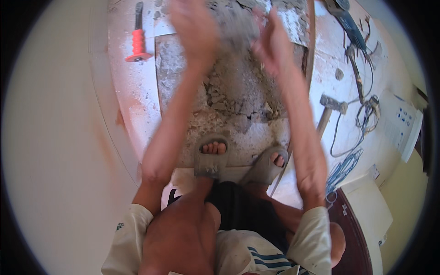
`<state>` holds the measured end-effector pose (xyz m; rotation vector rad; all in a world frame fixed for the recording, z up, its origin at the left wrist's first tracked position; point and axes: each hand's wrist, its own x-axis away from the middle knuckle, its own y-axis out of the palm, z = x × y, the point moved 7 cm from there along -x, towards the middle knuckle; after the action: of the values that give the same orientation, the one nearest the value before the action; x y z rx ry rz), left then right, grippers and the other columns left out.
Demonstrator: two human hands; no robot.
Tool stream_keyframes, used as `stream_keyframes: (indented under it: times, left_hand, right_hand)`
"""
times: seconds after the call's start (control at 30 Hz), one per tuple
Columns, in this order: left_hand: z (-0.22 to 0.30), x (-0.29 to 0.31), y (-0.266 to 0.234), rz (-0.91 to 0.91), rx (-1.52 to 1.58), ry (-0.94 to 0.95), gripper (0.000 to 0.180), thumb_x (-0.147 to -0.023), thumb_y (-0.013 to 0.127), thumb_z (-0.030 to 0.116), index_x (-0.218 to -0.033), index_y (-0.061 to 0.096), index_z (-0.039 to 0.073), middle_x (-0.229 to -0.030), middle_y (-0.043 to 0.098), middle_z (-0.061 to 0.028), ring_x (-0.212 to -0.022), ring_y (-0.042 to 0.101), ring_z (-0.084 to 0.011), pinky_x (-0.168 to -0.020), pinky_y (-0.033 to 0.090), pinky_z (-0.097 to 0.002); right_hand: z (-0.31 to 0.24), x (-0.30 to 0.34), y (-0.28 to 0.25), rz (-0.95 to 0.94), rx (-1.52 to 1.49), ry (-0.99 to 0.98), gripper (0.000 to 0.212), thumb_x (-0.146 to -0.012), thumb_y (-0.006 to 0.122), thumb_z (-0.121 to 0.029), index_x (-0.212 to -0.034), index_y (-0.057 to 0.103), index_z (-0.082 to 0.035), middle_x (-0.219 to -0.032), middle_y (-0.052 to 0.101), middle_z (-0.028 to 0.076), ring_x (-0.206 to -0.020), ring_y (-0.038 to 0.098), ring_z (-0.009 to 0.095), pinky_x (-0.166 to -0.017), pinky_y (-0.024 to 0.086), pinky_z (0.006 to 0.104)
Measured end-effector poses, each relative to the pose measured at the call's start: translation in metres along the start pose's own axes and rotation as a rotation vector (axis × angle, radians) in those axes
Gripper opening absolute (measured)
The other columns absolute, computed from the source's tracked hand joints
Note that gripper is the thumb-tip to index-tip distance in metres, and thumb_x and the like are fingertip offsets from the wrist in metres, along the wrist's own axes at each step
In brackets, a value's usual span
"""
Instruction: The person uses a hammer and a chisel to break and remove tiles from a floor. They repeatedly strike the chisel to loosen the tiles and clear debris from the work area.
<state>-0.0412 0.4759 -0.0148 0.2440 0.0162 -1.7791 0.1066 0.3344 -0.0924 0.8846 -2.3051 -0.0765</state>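
Observation:
My left hand (195, 34) is over the far left part of a broken-up floor patch, smeared by motion, so its fingers cannot be made out. Across from it, my right hand (273, 48) is held with thumb and fingers apart, palm turned inward. A grey blur (236, 27) lies between the two hands; whether it is a lifted chunk, falling debris or the ground behind is unclear. Below them lies cracked rubble (224, 94) of grey-brown mortar pieces and dust. My sandalled feet (213, 153) stand at the near edge of this patch.
A chisel (138, 39) with a red guarded grip lies left of the rubble. To the right are a hammer (327, 110), a blue angle grinder (353, 30), a coiled cable (366, 114) and a white box-like appliance (403, 123). A pale wall (50, 137) runs along the left.

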Motion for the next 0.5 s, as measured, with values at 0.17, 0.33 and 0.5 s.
stream_keyframes:
  times: [0.17,0.33,0.5]
  left_hand:
    - [-0.066,-0.074,-0.154,-0.029,-1.603,0.210,0.054,-0.095,0.068,0.043,-0.124,0.060,-0.002,-0.118,0.065,-0.0248,-0.113,0.064,-0.0337,-0.092,0.052,-0.0474]
    - [-0.095,-0.063,-0.190,-0.260,-1.476,-0.278,0.059,-0.095,0.067,0.047,-0.124,0.056,-0.002,-0.117,0.065,-0.0245,-0.089,0.071,-0.0335,-0.084,0.057,-0.0482]
    - [-0.088,-0.044,-0.198,-0.277,-0.809,-0.601,0.057,-0.099,0.063,0.048,-0.123,0.056,-0.003,-0.097,0.066,-0.0121,-0.068,0.068,-0.0189,-0.057,0.058,-0.0332]
  right_hand:
    - [-0.142,0.004,-0.054,-0.196,1.510,-0.703,0.053,-0.106,0.051,-0.050,-0.129,0.061,-0.004,-0.120,0.071,0.016,-0.111,0.068,0.027,-0.098,0.052,0.0387]
    - [-0.117,0.093,-0.232,-0.212,1.946,-0.178,0.044,-0.101,0.063,-0.043,-0.106,0.051,0.000,-0.089,0.064,0.021,-0.079,0.065,0.038,-0.072,0.053,0.0482]
    - [-0.048,0.158,-0.328,0.009,1.567,-0.031,0.061,-0.095,0.073,-0.047,-0.117,0.047,0.003,-0.087,0.063,0.019,-0.074,0.062,0.029,-0.070,0.053,0.0388]
